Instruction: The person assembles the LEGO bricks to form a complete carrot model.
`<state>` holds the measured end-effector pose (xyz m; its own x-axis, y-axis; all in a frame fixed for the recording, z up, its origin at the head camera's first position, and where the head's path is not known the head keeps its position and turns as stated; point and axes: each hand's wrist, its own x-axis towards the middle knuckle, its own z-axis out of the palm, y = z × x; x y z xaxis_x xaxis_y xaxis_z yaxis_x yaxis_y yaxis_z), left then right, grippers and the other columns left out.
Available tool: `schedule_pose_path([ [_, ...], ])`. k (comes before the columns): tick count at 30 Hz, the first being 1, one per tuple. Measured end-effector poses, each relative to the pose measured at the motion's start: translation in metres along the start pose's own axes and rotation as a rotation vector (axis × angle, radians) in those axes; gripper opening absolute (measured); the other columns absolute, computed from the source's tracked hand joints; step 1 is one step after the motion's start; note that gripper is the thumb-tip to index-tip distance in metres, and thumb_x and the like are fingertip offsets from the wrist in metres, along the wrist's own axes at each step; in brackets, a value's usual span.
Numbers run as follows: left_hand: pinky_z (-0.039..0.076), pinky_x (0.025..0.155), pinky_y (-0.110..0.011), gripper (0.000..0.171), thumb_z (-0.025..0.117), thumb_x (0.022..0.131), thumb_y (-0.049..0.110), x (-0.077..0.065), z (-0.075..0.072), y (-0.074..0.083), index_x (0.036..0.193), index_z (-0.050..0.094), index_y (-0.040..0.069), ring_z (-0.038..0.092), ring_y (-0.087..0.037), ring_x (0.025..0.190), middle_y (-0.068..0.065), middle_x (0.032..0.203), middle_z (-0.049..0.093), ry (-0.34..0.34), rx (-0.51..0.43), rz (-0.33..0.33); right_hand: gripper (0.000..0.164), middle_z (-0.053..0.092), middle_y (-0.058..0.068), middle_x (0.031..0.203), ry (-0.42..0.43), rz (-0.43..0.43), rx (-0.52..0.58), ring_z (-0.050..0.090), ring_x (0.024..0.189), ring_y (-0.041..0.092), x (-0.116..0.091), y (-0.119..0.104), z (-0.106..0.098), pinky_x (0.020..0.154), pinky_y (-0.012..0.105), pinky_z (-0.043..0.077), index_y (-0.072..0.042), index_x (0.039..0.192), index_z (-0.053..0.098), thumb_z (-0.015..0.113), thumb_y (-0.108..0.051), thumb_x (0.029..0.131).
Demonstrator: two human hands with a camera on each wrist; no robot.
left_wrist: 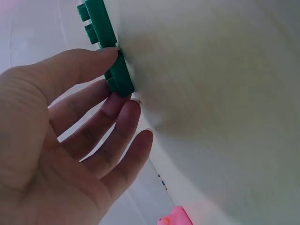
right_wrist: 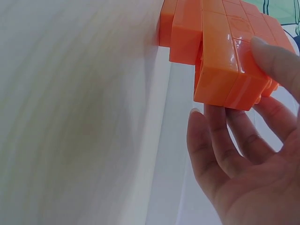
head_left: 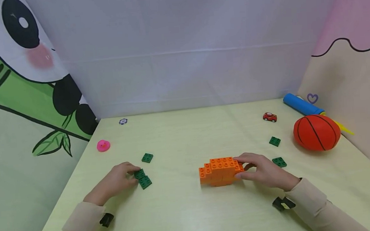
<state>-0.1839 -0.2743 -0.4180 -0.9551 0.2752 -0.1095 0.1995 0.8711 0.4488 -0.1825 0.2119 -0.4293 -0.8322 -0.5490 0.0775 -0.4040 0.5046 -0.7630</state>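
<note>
Head view, held orange bricks (head_left: 221, 172), well inside table edges (head_left: 184, 110)

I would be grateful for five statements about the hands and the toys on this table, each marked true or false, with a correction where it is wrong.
1. The left hand pinches a green brick. True.
2. The right hand holds nothing. False: it grips the orange brick structure.
3. In the head view, the red toy car is left of the basketball. True.
4. No green brick lies right of the orange brick structure. False: two green bricks lie there.
5. The pink duck sits near the table's left edge. True.
</note>
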Motion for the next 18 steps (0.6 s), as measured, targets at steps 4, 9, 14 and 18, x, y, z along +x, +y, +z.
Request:
schedule_pose_path([
  [4,0.052,0.095,-0.05,0.042,0.073,0.087,0.013,-0.001,-0.002,0.006,0.127,0.066,0.001,0.058,-0.026,0.104,-0.009,0.115,0.062,0.034,-0.037,-0.014,0.057,0.062,-0.004,0.127,-0.004,0.006,-0.001,0.061,0.109,0.012,0.0,-0.002,-0.001,0.092,0.031,0.054,-0.016,0.141,0.058,0.073,-0.039,0.091],
  [9,0.052,0.097,-0.047,0.035,0.073,0.089,0.013,0.001,-0.004,0.032,0.123,0.069,0.006,0.061,-0.025,0.107,-0.006,0.115,0.06,0.097,-0.187,0.079,0.057,0.062,-0.003,0.127,-0.012,0.015,-0.004,0.061,0.11,0.013,0.0,-0.003,-0.001,0.092,0.032,0.054,-0.017,0.141,0.058,0.072,-0.04,0.091],
  [14,0.055,0.092,-0.041,0.017,0.071,0.09,0.007,0.009,0.003,0.078,0.106,0.076,0.011,0.063,-0.019,0.102,0.0,0.11,0.064,0.139,-0.301,0.246,0.056,0.062,0.0,0.127,-0.025,0.012,-0.005,0.06,0.11,0.017,-0.001,-0.003,-0.001,0.092,0.032,0.054,-0.014,0.141,0.057,0.071,-0.037,0.092],
  [18,0.056,0.091,-0.037,0.018,0.069,0.092,0.006,0.018,0.013,0.1,0.108,0.076,0.011,0.065,-0.015,0.1,-0.001,0.111,0.066,0.149,-0.307,0.291,0.056,0.062,0.0,0.127,-0.024,0.009,-0.005,0.06,0.11,0.017,-0.001,-0.003,-0.002,0.092,0.032,0.054,-0.014,0.141,0.057,0.071,-0.037,0.092],
])
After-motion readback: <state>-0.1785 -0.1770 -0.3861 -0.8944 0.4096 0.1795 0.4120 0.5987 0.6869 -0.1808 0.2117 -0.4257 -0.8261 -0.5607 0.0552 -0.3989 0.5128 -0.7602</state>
